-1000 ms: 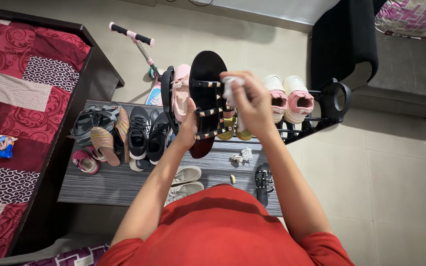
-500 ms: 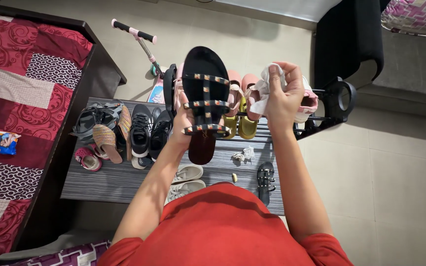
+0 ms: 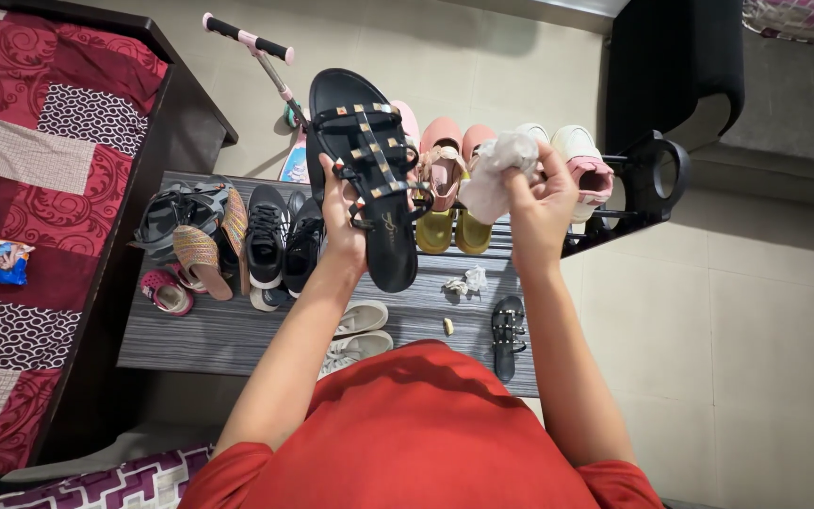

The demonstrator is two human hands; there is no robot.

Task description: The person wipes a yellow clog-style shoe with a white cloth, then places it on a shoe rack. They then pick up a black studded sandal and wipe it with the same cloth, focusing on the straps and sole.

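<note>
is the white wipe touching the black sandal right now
No, the right hand holds the crumpled white wipe off to the side of the black studded sandal, which the left hand grips alone.

smooth black sandal (image 3: 369,179) with shiny metal studs; soft crumpled white wipe (image 3: 496,174); wood-grain table (image 3: 228,335).

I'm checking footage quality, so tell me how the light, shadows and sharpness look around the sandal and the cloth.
Head view: even indoor light, no glare; the black studded sandal in the left hand is sharp, studs crisp; the white cloth in the right hand is bright but not blown out; soft shadows under the shoe rack; wide-angle bending toward the edges.
</note>
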